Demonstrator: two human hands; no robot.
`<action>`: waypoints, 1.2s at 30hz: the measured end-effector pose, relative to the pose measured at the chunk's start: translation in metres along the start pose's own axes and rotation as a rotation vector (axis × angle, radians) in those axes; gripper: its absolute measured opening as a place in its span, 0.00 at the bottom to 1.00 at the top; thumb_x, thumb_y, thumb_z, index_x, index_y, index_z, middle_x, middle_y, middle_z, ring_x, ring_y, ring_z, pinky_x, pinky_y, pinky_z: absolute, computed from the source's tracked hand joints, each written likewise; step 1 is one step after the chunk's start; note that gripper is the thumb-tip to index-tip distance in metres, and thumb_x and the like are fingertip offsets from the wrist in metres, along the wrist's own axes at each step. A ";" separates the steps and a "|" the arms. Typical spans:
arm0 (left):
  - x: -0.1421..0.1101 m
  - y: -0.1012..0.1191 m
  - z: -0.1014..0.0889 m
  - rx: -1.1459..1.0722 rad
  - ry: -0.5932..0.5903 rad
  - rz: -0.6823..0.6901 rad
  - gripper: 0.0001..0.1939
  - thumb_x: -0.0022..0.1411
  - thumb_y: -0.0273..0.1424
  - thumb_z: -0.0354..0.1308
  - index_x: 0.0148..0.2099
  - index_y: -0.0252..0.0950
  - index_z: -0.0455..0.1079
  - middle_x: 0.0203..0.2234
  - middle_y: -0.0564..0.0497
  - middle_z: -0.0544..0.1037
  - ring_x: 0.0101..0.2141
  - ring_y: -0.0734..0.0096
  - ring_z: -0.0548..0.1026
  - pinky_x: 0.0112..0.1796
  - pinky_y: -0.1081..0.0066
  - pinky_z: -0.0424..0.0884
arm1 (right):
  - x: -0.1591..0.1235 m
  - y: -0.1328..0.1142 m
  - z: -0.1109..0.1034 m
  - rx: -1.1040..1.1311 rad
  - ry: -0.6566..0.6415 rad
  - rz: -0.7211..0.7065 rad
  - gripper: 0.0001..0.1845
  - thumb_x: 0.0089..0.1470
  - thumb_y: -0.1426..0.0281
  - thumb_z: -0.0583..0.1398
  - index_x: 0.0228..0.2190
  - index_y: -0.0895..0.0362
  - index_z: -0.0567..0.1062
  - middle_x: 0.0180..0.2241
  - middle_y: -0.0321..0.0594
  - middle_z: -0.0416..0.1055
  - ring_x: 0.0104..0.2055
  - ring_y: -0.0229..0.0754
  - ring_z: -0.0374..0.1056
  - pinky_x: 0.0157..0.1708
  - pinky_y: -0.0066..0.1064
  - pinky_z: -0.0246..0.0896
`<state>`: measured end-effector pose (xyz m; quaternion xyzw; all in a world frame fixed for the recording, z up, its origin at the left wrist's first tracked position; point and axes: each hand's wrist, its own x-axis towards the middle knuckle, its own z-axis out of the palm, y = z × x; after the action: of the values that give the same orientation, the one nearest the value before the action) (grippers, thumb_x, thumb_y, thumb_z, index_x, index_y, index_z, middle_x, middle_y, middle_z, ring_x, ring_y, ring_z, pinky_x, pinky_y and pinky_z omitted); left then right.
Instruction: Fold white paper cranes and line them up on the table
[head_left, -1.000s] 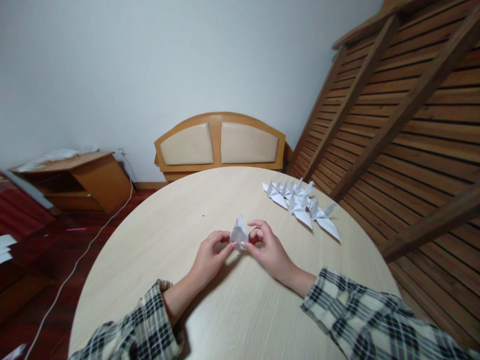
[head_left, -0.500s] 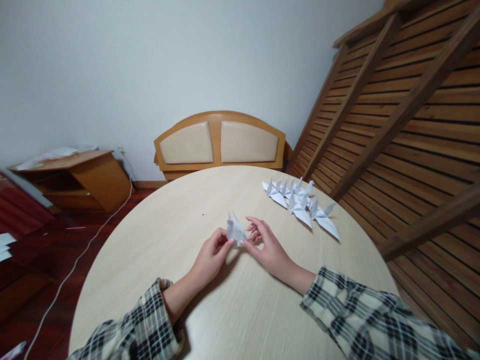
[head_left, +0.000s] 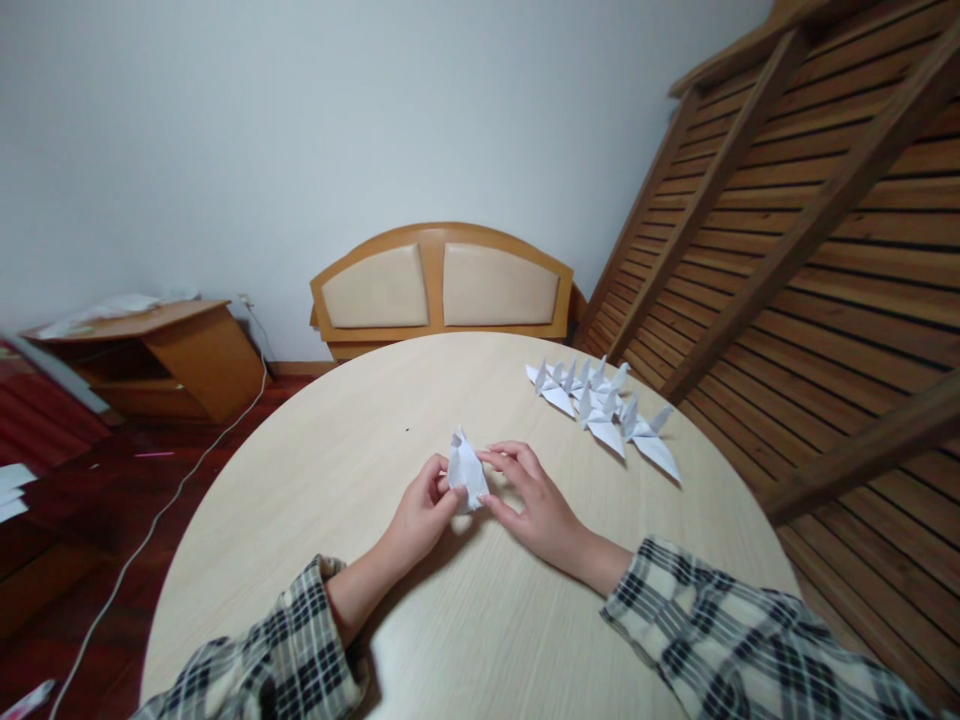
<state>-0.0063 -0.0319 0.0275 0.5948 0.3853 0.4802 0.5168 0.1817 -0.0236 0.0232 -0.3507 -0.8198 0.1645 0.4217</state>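
Observation:
A small piece of folded white paper (head_left: pixel 466 474) is held up just above the table, between my two hands. My left hand (head_left: pixel 421 505) pinches its left side between thumb and fingers. On the other side, my right hand (head_left: pixel 530 500) has its thumb at the paper's lower right corner and its fingertips at the right edge; the hand is curved, with a gap between thumb and fingers. Several finished white paper cranes (head_left: pixel 604 430) stand in a cluster on the table to the right, beyond my right hand.
The round pale wooden table (head_left: pixel 300 480) fills the middle. Behind it stands a padded headboard (head_left: pixel 442 285) against the wall. Brown wooden slats (head_left: pixel 810 260) lean at the right. At the left are a low wooden desk (head_left: pixel 187 350) and a white cable (head_left: pixel 161 510) on the floor.
The folded paper has turned and tilted between my hands, so its two upper points now sit close together. My right fingers have moved in to touch its right edge.

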 end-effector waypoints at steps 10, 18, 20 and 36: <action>0.001 0.002 0.003 -0.145 -0.049 -0.122 0.22 0.53 0.38 0.67 0.42 0.35 0.61 0.25 0.55 0.74 0.25 0.74 0.74 0.30 0.71 0.68 | 0.000 -0.003 -0.001 0.039 -0.026 0.028 0.31 0.56 0.71 0.61 0.58 0.46 0.59 0.53 0.44 0.60 0.55 0.45 0.62 0.56 0.46 0.62; -0.001 0.001 0.004 -0.132 -0.059 -0.152 0.23 0.53 0.39 0.67 0.42 0.35 0.60 0.25 0.56 0.72 0.22 0.76 0.73 0.26 0.73 0.73 | 0.001 -0.003 -0.002 0.037 -0.025 0.045 0.29 0.56 0.68 0.62 0.58 0.47 0.61 0.54 0.45 0.59 0.57 0.46 0.61 0.58 0.47 0.61; -0.002 0.000 0.004 -0.127 -0.063 -0.151 0.23 0.54 0.41 0.66 0.43 0.35 0.59 0.25 0.56 0.72 0.19 0.78 0.72 0.23 0.73 0.73 | 0.002 -0.003 -0.002 0.050 -0.014 0.050 0.28 0.57 0.67 0.62 0.57 0.47 0.62 0.53 0.45 0.59 0.56 0.46 0.61 0.58 0.46 0.61; -0.003 0.000 0.006 -0.112 -0.119 -0.158 0.24 0.57 0.40 0.65 0.47 0.34 0.59 0.26 0.53 0.75 0.21 0.75 0.76 0.27 0.72 0.75 | -0.001 0.001 0.001 0.060 0.058 0.009 0.14 0.55 0.76 0.59 0.43 0.51 0.70 0.53 0.43 0.60 0.55 0.45 0.62 0.55 0.46 0.64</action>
<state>-0.0011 -0.0362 0.0274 0.5602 0.3720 0.4228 0.6074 0.1811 -0.0235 0.0217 -0.3463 -0.8003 0.1806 0.4549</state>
